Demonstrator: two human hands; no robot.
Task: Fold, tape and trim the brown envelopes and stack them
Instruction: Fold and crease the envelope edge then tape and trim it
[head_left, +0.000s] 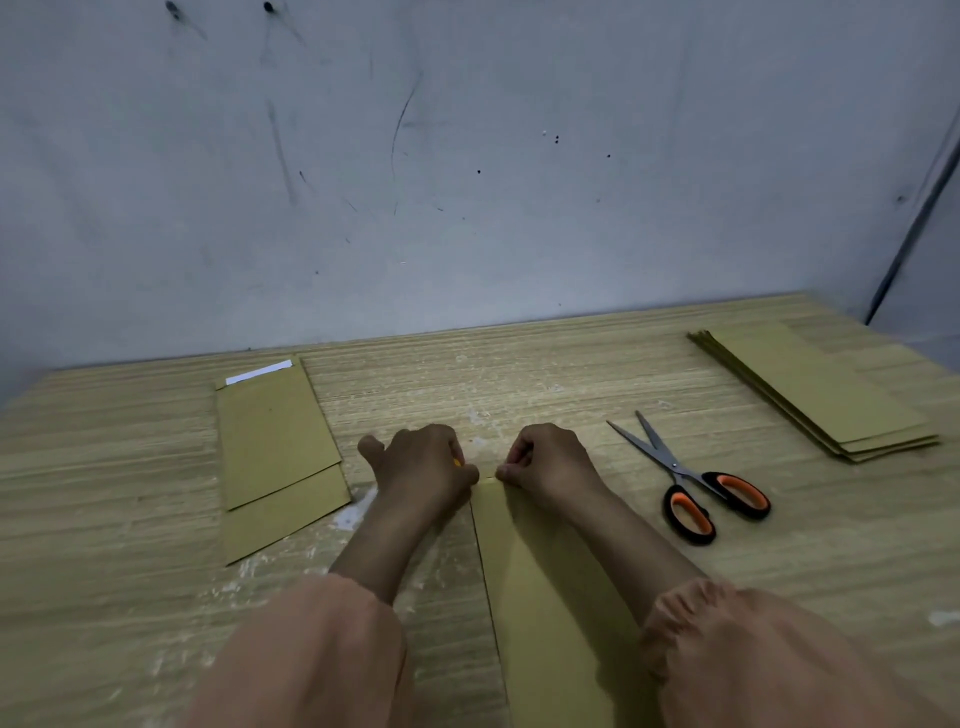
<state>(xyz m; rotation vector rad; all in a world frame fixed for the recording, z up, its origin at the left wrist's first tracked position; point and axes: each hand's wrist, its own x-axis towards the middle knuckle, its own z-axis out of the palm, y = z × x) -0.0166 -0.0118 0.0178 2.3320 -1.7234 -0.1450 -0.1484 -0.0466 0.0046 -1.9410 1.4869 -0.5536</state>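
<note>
Both hands at the envelope's far edge
Left hand (423, 467) and right hand (545, 462), fingers curled, pinch the envelope (540, 597); scissors (691, 483) at 3 o'clock, a stack (815, 389) beyond.

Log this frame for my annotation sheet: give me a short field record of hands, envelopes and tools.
left hand: fingers curled, at the far end of the envelope
right hand: pinching the same far edge
envelope in work: flat on the table, running toward the person
left pile: two envelopes, overlapped, a white strip at the far end
right stack: several envelopes, fanned
scissors: blades open, orange-and-black handles, untouched
table: light wood
</note>
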